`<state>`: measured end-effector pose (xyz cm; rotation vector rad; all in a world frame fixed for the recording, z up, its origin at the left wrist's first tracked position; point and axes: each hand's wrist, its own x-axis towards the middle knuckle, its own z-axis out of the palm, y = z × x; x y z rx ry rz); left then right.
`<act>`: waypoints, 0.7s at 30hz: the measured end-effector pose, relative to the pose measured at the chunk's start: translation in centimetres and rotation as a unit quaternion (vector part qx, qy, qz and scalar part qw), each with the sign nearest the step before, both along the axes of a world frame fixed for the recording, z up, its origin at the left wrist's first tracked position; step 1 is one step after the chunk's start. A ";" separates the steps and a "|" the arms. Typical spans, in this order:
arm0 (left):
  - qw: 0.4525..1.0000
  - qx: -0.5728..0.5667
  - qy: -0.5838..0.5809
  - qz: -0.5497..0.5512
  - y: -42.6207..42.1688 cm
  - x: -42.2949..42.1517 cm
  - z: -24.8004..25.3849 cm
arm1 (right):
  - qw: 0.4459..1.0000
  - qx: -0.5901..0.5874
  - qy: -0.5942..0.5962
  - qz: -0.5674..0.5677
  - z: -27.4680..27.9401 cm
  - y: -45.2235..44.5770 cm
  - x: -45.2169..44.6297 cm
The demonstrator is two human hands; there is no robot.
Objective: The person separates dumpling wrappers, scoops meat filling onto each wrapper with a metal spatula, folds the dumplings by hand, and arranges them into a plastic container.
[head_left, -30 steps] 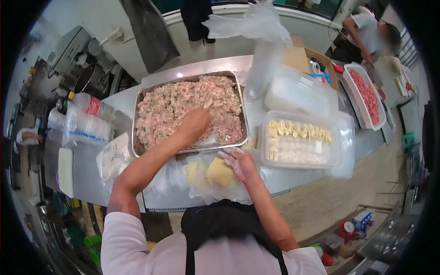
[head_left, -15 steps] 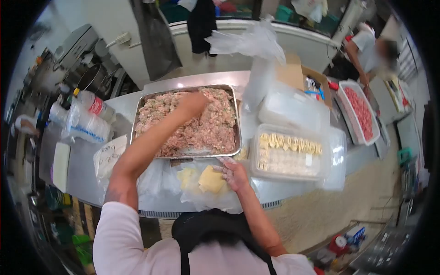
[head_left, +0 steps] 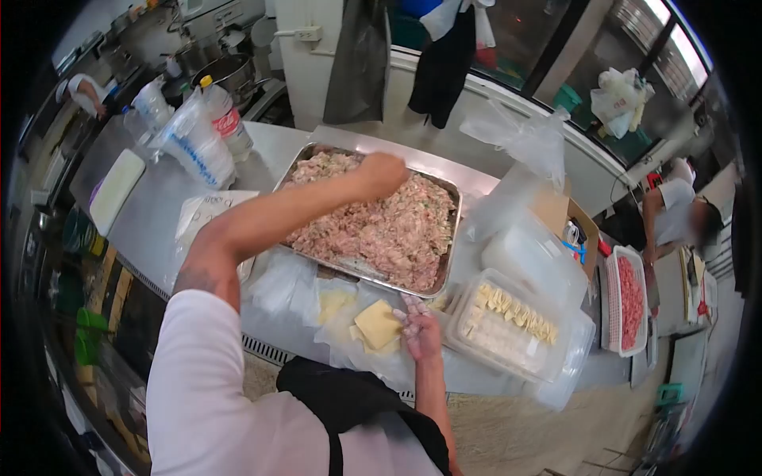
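My left hand is over the far part of a metal tray heaped with ground meat mix. Its back faces me and its fingers look closed; whatever they hold is hidden. My right hand, dusted white, lies palm up with fingers apart at the tray's near edge. Just left of it sits a stack of square yellow dough wrappers on clear plastic. To its right is a clear container with a row of folded dumplings along its far side.
Plastic lids and a cardboard box stand behind the container. A basket of red meat is at the right, near another person. A cola bottle, bagged cups and a white board are at the left.
The view has turned left, so the table sits rotated and further right. My left hand has moved a little across the far side of the meat. My right hand stays beside the wrappers.
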<state>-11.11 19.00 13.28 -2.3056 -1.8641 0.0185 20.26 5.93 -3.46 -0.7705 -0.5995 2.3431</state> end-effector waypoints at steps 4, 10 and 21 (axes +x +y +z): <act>0.997 0.042 -0.039 -0.046 3.4 -2.9 -8.4 | 1.000 -0.003 0.017 -0.013 0.6 0.1 -0.2; 0.982 -0.137 -0.036 -0.126 -9.4 3.7 -7.1 | 1.000 -0.007 0.004 -0.005 1.0 0.4 -0.2; 0.999 -0.009 -0.029 -0.023 0.9 -2.5 -1.3 | 0.999 -0.006 0.036 -0.008 1.6 -0.1 0.0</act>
